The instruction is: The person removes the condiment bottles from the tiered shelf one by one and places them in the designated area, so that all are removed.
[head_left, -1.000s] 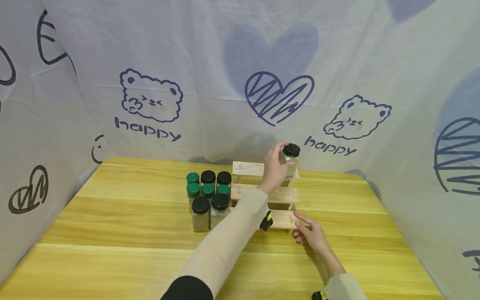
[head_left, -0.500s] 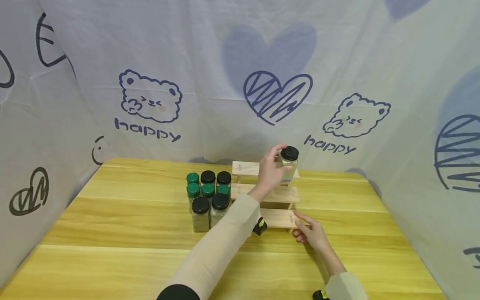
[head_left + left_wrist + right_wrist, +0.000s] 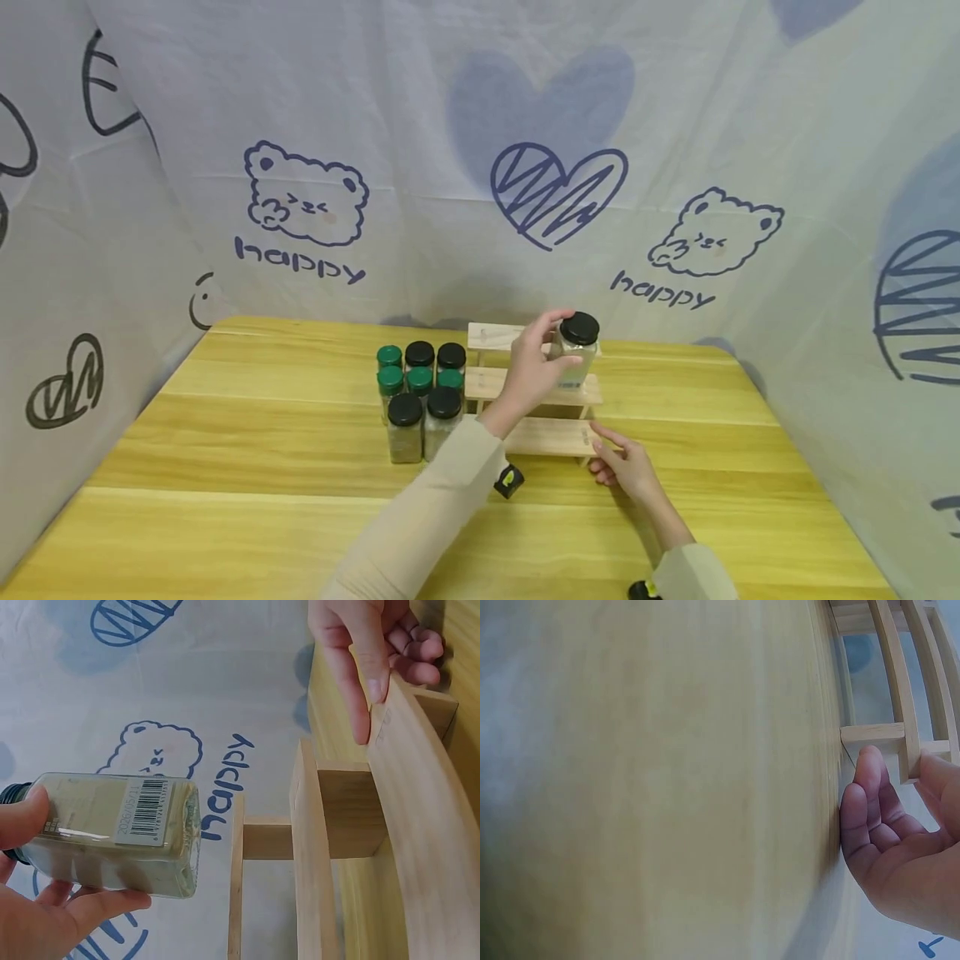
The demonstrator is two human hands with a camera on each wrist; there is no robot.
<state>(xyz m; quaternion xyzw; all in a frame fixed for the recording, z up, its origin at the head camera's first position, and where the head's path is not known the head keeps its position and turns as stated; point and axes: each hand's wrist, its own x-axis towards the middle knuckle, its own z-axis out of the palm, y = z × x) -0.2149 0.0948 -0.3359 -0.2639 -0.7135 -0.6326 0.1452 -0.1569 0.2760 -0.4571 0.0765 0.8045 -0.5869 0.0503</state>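
Observation:
My left hand [image 3: 527,377] grips a clear glass spice jar [image 3: 574,360] near its black lid, thumb on one side and fingers on the other. In the left wrist view the jar [image 3: 97,832] holds pale powder, bears a barcode label, and is apart from the shelves. From the head it appears in front of the top and middle steps of a three-step wooden rack [image 3: 551,436]. My right hand [image 3: 632,472] pinches the right end of the lowest step. The right wrist view shows its thumb at the board [image 3: 909,754] and the other fingers curled beside the leg.
Left of the rack, several jars with black lids [image 3: 405,410] and green lids [image 3: 391,381] stand close together on the wooden table [image 3: 247,450]. My left forearm passes in front of the rack's left side. A printed cloth [image 3: 420,167] hangs behind the table.
The left hand has brought the jar down and toward me, from the top step's level to in front of the middle step. The right hand keeps its place on the lowest step.

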